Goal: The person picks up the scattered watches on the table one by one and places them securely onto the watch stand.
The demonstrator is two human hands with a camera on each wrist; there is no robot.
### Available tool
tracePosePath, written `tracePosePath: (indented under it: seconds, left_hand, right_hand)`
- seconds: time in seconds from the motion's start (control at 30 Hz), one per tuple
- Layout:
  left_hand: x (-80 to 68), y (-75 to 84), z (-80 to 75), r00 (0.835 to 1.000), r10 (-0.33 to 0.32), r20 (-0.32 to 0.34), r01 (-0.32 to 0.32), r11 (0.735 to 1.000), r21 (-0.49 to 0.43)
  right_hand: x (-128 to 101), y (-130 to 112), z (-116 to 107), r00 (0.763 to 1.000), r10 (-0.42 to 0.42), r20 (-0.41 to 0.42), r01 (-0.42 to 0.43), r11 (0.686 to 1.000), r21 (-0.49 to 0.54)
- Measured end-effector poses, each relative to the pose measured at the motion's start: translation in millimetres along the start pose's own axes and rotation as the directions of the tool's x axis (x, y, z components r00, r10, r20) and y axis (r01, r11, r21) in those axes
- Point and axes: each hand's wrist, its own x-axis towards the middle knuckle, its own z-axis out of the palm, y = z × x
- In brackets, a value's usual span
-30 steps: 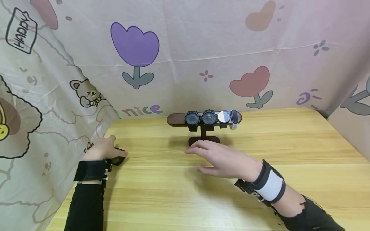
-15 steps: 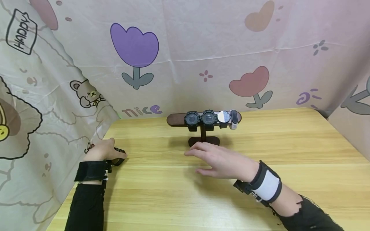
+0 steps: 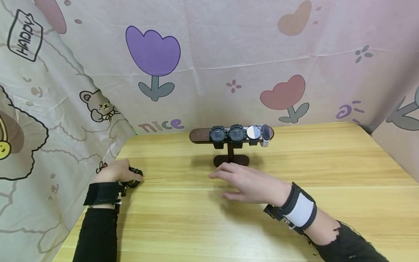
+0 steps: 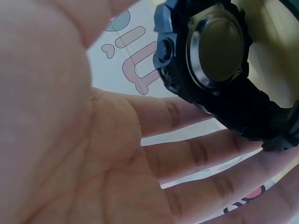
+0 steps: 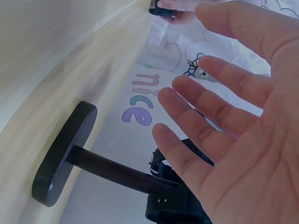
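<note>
At the table's left edge my left hand (image 3: 112, 171) holds a black wristwatch (image 3: 135, 178) between thumb and fingers. The left wrist view shows the round metal back of that watch (image 4: 217, 49) and its dark strap, with the fingers (image 4: 201, 156) lying along its far side. My right hand (image 3: 253, 183) hovers palm down with fingers spread and relaxed, holding nothing. Just beyond it stands a dark brown watch stand (image 3: 200, 135) with a crossbar on a post. On the bar sit two black watches (image 3: 217, 134), a watch with a bright round face (image 3: 253, 132) and a slim band with a light strap (image 3: 265, 134).
The stand's oval base (image 5: 65, 154) rests on a pale wooden table (image 3: 183, 222). Behind the table hangs a cloth printed with flowers (image 3: 222, 47), and another printed cloth (image 3: 65, 145) drapes along the left side.
The left hand, with the wristwatch in its fingers, has sunk slightly toward me. The right hand and wrist have shifted a touch left. The stand and its watches stay put.
</note>
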Motion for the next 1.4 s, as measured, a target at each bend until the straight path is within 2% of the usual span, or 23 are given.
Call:
tracePosePath:
  seconds: [0.27, 0.7, 0.87, 0.97, 1.07, 1.2, 1.3, 1.4]
  left_hand:
    - [-0.2, 1.5, 0.4, 1.000, -0.009, -0.001, 0.009, 1.000, -0.002]
    - [4.9, 2.5, 3.2, 1.000, 0.005, -0.021, -0.007, 0.995, -0.098]
    - [3.4, 3.6, 2.5, 0.999, 0.032, -0.044, -0.035, 0.997, -0.069]
    - [3.6, 4.2, 1.7, 0.995, 0.067, -0.078, -0.069, 0.997, -0.034]
    - [4.3, 6.4, 1.5, 0.985, 0.115, -0.127, -0.119, 0.993, -0.021]
    - [7.2, 9.5, 2.3, 0.964, 0.178, -0.197, -0.182, 0.983, -0.002]
    - [9.4, 11.5, 3.1, 0.944, 0.219, -0.247, -0.221, 0.975, 0.017]
    - [10.2, 14.0, 3.5, 0.917, 0.262, -0.302, -0.265, 0.964, 0.029]
  right_hand:
    - [-0.2, 1.2, 1.5, 1.000, 0.002, -0.001, -0.002, 1.000, 0.003]
    - [-2.2, 3.9, 0.4, 1.000, 0.018, -0.007, -0.018, 1.000, 0.001]
    - [-3.2, 5.2, 0.2, 1.000, 0.007, -0.012, -0.007, 1.000, 0.002]
    - [-3.0, 5.8, -0.1, 1.000, 0.004, -0.016, -0.004, 1.000, -0.005]
    - [-2.7, 6.1, -0.7, 1.000, 0.006, -0.015, -0.006, 1.000, -0.013]
    - [-2.4, 6.4, -0.9, 1.000, 0.009, -0.015, -0.009, 1.000, -0.015]
    - [-2.6, 6.3, -1.5, 1.000, 0.014, -0.013, -0.014, 1.000, -0.010]
    - [-2.9, 6.4, -1.6, 1.000, 0.023, -0.006, -0.023, 1.000, -0.005]
